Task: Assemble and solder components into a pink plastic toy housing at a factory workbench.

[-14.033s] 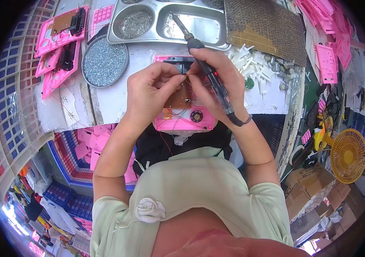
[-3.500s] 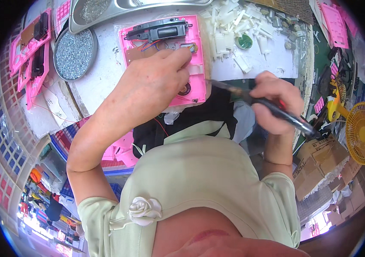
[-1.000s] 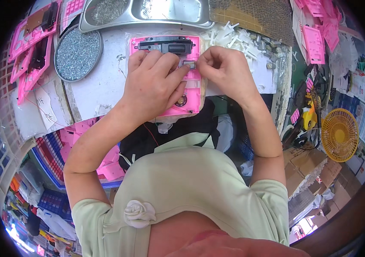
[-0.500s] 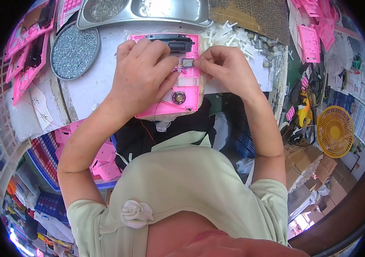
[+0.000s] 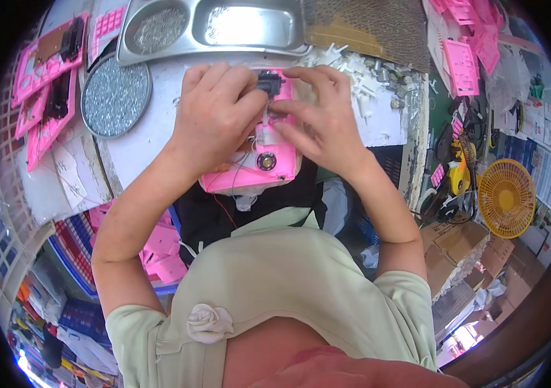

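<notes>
A pink plastic housing (image 5: pixel 236 180) lies at the table edge before me, with a black part (image 5: pixel 269 83) at its far end and a small round speaker (image 5: pixel 265 161) near its close end. My left hand (image 5: pixel 214 123) bends over its left side, thumb and fingers closed together; their tips hide whatever is between them. From the right, my right hand (image 5: pixel 327 119) reaches over the housing with its fingers apart. A fingertip and the thumb lie around a small grey part (image 5: pixel 277 115) in the middle. Thin wires run near the speaker.
A round tray of small metal pieces (image 5: pixel 115 97) and a divided steel tray (image 5: pixel 249 48) stand beyond. White plastic pieces (image 5: pixel 363 84) lie at the right. More pink housings (image 5: pixel 55 107) are stacked at the left. A yellow fan (image 5: pixel 507 197) stands far right.
My right hand's fingers have spread from a pinch at the small grey part, one now reaching toward the black part. My left hand stays closed over the housing. The whole view has shifted slightly.
</notes>
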